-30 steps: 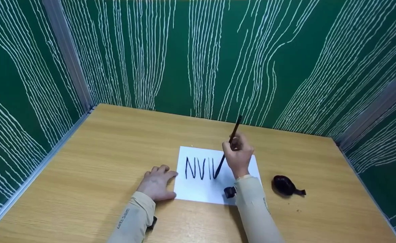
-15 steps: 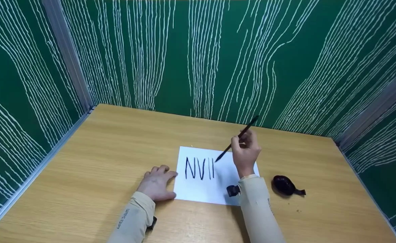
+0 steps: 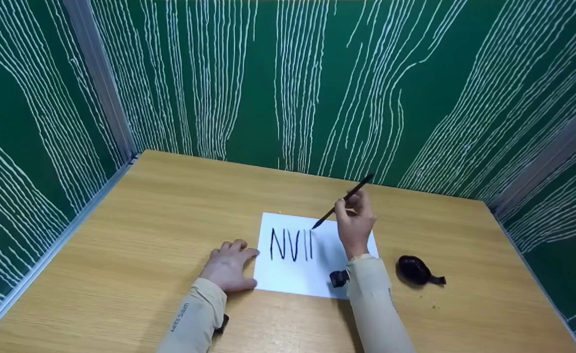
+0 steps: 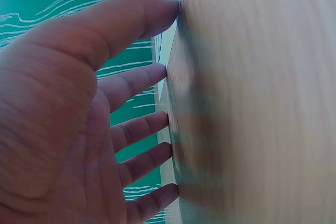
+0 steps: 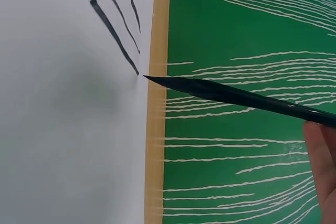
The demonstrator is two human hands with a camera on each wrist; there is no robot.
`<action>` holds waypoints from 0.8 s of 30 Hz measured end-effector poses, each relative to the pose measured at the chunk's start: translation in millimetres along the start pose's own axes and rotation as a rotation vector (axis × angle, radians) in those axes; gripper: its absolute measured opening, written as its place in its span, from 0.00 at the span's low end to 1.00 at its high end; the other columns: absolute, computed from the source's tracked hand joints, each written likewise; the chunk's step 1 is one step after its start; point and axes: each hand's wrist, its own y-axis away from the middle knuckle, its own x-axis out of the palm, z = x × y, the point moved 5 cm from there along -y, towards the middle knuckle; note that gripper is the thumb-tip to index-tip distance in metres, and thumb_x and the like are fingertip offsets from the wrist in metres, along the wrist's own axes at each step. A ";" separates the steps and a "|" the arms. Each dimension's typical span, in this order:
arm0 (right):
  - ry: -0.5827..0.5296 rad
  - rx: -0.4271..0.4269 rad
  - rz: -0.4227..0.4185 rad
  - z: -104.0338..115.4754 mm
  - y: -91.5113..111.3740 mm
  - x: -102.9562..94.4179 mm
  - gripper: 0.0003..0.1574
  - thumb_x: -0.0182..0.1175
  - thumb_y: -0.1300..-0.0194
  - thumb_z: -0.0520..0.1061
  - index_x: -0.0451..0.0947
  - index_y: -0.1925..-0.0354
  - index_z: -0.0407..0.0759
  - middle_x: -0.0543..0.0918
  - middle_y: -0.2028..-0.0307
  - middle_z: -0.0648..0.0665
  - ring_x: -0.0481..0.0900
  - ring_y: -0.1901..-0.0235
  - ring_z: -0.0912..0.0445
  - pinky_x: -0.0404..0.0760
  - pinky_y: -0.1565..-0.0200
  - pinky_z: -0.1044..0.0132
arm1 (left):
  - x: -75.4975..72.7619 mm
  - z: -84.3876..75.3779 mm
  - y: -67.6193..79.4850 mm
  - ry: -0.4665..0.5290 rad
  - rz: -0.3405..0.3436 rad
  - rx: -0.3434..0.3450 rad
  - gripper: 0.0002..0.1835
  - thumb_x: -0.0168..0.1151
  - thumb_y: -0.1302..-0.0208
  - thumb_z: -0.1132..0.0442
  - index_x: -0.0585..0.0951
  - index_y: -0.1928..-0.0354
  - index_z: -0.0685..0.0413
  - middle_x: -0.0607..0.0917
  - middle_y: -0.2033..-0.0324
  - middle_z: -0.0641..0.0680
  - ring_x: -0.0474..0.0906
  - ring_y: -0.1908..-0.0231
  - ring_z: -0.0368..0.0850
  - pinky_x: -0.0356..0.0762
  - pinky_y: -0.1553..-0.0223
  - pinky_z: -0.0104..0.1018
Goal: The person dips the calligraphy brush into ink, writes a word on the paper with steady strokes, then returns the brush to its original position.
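My right hand (image 3: pixel 355 223) pinches a dark paintbrush (image 5: pixel 226 93), its handle slanting up and to the right. The brush's pointed tip is right at the top end of the last black stroke (image 5: pixel 114 36) on a white sheet of paper (image 3: pixel 288 277). Those strokes look like an N, a V and two upright lines. At the sheet's left edge my left hand (image 3: pixel 228 267) rests with spread fingers (image 4: pixel 139 129), thumb and fingertips down on the table beside and at the paper. Nothing is held in it.
A small black dish with a short handle (image 3: pixel 414 270) holds dark liquid on the wooden table (image 3: pixel 170 196), right of the paper. A few crumbs lie near it. Green walls (image 3: pixel 253 98) with wavy white lines rise behind and at both sides.
The brush first stood low on the last stroke, then lifted away up and to the right. Its tip now points at the top of that stroke. My left hand has stayed put.
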 end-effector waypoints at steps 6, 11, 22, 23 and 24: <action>0.001 0.000 0.007 5.9 0.6 -0.4 0.11 0.53 0.46 0.34 0.70 0.62 0.43 0.78 0.75 0.46 0.77 0.74 0.57 0.79 0.73 0.60 | -0.1 -0.2 0.1 -0.002 -0.009 0.002 0.36 0.61 0.62 0.45 0.70 0.44 0.40 0.68 0.45 0.55 0.61 0.45 0.55 0.61 0.51 0.55; -0.021 -0.005 0.017 1.0 0.9 0.3 0.11 0.53 0.46 0.34 0.71 0.62 0.42 0.78 0.76 0.46 0.77 0.75 0.56 0.78 0.74 0.64 | -0.2 -0.4 0.4 0.001 0.005 0.002 0.35 0.61 0.61 0.45 0.70 0.44 0.39 0.67 0.44 0.54 0.61 0.45 0.56 0.61 0.51 0.55; -0.008 -0.015 0.048 4.3 2.2 1.5 0.11 0.53 0.46 0.34 0.71 0.62 0.42 0.79 0.74 0.44 0.78 0.73 0.54 0.79 0.73 0.63 | -0.8 -0.3 0.9 -0.009 0.004 0.004 0.37 0.61 0.62 0.45 0.68 0.43 0.39 0.67 0.45 0.54 0.62 0.46 0.55 0.61 0.52 0.55; -0.006 -0.013 0.053 4.6 2.2 1.5 0.11 0.53 0.45 0.34 0.71 0.62 0.43 0.79 0.74 0.44 0.78 0.73 0.54 0.79 0.73 0.63 | -0.6 -0.2 0.7 -0.009 0.004 0.003 0.37 0.61 0.62 0.45 0.67 0.42 0.39 0.67 0.45 0.54 0.62 0.46 0.55 0.61 0.52 0.54; -0.004 -0.010 0.058 4.5 2.2 1.8 0.11 0.53 0.45 0.35 0.71 0.61 0.43 0.79 0.74 0.44 0.78 0.73 0.54 0.79 0.72 0.62 | -0.3 -0.2 0.4 -0.009 0.005 0.001 0.38 0.61 0.61 0.45 0.67 0.42 0.38 0.67 0.44 0.54 0.62 0.45 0.55 0.61 0.52 0.54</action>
